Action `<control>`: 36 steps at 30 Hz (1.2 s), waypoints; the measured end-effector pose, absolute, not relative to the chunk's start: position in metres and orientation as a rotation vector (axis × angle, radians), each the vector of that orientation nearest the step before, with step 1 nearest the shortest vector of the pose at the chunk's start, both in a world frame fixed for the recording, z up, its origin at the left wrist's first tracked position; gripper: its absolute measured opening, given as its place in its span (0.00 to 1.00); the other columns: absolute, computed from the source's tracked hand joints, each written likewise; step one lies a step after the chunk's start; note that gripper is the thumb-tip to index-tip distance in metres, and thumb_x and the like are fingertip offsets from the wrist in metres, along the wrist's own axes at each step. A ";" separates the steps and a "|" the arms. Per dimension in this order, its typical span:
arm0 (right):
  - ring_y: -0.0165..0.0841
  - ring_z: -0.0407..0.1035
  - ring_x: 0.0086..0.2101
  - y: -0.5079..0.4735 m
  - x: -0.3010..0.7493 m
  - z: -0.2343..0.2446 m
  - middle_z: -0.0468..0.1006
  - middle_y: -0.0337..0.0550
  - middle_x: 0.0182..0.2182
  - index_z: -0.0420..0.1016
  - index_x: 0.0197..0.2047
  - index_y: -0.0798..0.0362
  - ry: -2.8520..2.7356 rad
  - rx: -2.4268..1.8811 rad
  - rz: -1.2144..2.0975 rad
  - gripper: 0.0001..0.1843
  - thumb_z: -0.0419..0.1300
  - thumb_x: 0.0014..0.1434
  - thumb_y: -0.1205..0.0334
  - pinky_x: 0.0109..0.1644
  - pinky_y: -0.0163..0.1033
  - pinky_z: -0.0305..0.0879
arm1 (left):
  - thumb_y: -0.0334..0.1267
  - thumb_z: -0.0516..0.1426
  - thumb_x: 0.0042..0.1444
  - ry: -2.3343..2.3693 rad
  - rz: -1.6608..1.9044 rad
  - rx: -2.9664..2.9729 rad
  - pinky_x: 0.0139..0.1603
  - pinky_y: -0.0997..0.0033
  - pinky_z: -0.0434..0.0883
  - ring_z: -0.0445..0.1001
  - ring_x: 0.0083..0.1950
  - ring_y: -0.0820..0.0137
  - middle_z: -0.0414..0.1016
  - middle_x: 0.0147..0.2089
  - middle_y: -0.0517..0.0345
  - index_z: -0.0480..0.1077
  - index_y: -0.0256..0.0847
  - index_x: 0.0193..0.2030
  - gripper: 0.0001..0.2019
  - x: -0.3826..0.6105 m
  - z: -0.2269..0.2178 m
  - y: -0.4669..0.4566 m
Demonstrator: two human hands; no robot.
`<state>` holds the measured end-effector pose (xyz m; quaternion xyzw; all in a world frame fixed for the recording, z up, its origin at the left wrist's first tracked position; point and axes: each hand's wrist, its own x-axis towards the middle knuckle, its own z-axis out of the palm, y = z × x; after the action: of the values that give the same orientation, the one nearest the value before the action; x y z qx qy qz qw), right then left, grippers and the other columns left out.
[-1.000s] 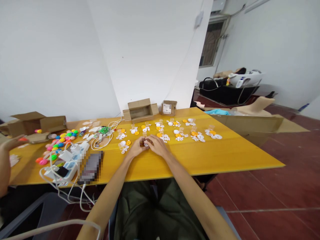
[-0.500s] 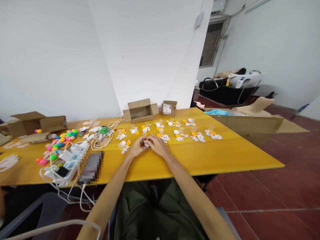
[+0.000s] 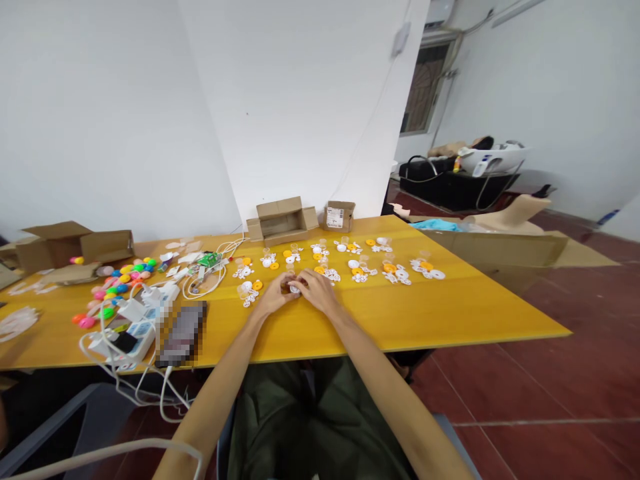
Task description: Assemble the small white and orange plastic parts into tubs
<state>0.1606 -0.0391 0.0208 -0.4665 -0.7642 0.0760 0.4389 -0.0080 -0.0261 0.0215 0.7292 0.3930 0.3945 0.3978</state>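
Note:
My left hand (image 3: 274, 296) and my right hand (image 3: 317, 292) meet just above the table, fingers curled in. Between the fingertips of both is a small white-and-clear plastic part (image 3: 295, 289); the fingers cover most of it and its exact shape is unclear. Left of my left hand lies a small group of white discs with an orange ring (image 3: 257, 285). Close behind my right hand is another group of white perforated pieces (image 3: 330, 275). Several similar groups with clear cups, such as the one with an orange disc (image 3: 389, 268), are spread further back and right.
The yellow table (image 3: 450, 313) also holds an open cardboard box (image 3: 285, 230), a smaller box (image 3: 340, 217), and colourful balls (image 3: 120, 283). At the left are a white power strip (image 3: 150, 323), a phone (image 3: 183, 333) and tangled white cables (image 3: 165, 403), some hanging over the front edge.
Both hands stay in nearly the same place around the small plastic part, with only slight finger movement. The groups of pieces on the table have not moved.

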 end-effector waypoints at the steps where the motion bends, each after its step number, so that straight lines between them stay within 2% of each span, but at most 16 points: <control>1: 0.35 0.72 0.35 -0.039 0.161 0.020 0.79 0.42 0.33 0.76 0.31 0.48 -1.892 -1.169 0.177 0.12 0.59 0.65 0.55 0.38 0.37 0.63 | 0.32 0.66 0.46 1.002 1.000 1.850 0.54 0.64 0.72 0.77 0.50 0.63 0.79 0.51 0.54 0.72 0.42 0.50 0.22 -0.008 0.022 -0.026; 6: 0.38 0.71 0.37 -0.032 0.164 0.017 0.78 0.44 0.34 0.75 0.33 0.47 -1.837 -1.221 0.102 0.15 0.52 0.69 0.59 0.40 0.39 0.64 | 0.32 0.66 0.45 1.009 0.987 1.866 0.51 0.64 0.72 0.76 0.44 0.65 0.79 0.44 0.56 0.73 0.41 0.49 0.21 -0.007 0.022 -0.024; 9: 0.40 0.70 0.41 -0.024 0.165 0.016 0.77 0.46 0.37 0.77 0.39 0.46 -1.836 -1.176 0.051 0.14 0.49 0.69 0.63 0.45 0.41 0.65 | 0.32 0.67 0.43 1.014 0.987 1.860 0.50 0.64 0.72 0.76 0.44 0.65 0.79 0.44 0.56 0.73 0.41 0.48 0.22 -0.007 0.020 -0.023; 11: 0.41 0.70 0.44 -0.019 0.165 0.016 0.78 0.48 0.41 0.77 0.46 0.46 -1.866 -1.159 0.019 0.15 0.50 0.67 0.67 0.49 0.44 0.65 | 0.33 0.67 0.43 1.017 0.986 1.859 0.50 0.64 0.72 0.75 0.44 0.65 0.79 0.44 0.55 0.73 0.41 0.48 0.22 -0.008 0.019 -0.022; 14: 0.42 0.68 0.50 -0.012 0.162 0.018 0.77 0.49 0.52 0.74 0.55 0.45 -1.972 -1.159 -0.017 0.22 0.51 0.63 0.73 0.53 0.46 0.64 | 0.33 0.67 0.43 1.010 0.988 1.857 0.49 0.65 0.72 0.75 0.43 0.66 0.79 0.44 0.56 0.73 0.41 0.48 0.22 -0.008 0.017 -0.022; 18: 0.44 0.64 0.56 -0.008 0.158 0.020 0.72 0.46 0.60 0.73 0.59 0.43 -2.156 -1.143 -0.029 0.29 0.54 0.59 0.77 0.56 0.48 0.61 | 0.32 0.66 0.44 0.973 0.995 1.851 0.48 0.66 0.72 0.74 0.41 0.67 0.78 0.41 0.57 0.72 0.40 0.45 0.19 -0.007 0.016 -0.022; 21: 0.44 0.64 0.56 -0.007 0.157 0.020 0.74 0.47 0.59 0.75 0.56 0.43 -2.208 -1.138 -0.031 0.26 0.56 0.59 0.76 0.56 0.48 0.60 | 0.33 0.67 0.44 0.969 0.994 1.846 0.47 0.66 0.72 0.74 0.40 0.68 0.78 0.40 0.57 0.73 0.39 0.44 0.18 -0.007 0.017 -0.022; 28: 0.43 0.69 0.45 -0.010 0.159 0.016 0.76 0.50 0.45 0.77 0.46 0.46 -2.090 -1.240 -0.061 0.13 0.56 0.62 0.70 0.51 0.46 0.63 | 0.34 0.68 0.44 1.011 0.966 1.825 0.48 0.66 0.71 0.75 0.42 0.67 0.79 0.42 0.57 0.73 0.40 0.46 0.20 -0.005 0.018 -0.024; 31: 0.42 0.69 0.44 -0.014 0.162 0.015 0.75 0.49 0.42 0.75 0.47 0.46 -1.975 -1.184 -0.008 0.12 0.55 0.64 0.68 0.50 0.45 0.66 | 0.33 0.68 0.43 1.009 0.982 1.806 0.47 0.67 0.71 0.75 0.41 0.68 0.79 0.40 0.58 0.73 0.40 0.45 0.20 -0.005 0.018 -0.023; 36: 0.40 0.70 0.45 -0.028 0.167 0.019 0.74 0.48 0.44 0.70 0.52 0.48 -1.787 -1.023 0.111 0.13 0.51 0.66 0.64 0.52 0.45 0.68 | 0.32 0.69 0.42 1.024 1.014 1.776 0.45 0.68 0.71 0.74 0.38 0.70 0.77 0.38 0.60 0.73 0.40 0.43 0.20 -0.004 0.019 -0.024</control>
<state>0.1665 -0.0276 0.0191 -0.4256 -0.7434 0.0463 0.5139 -0.0036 -0.0244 0.0190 0.7067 0.4075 0.4035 0.4144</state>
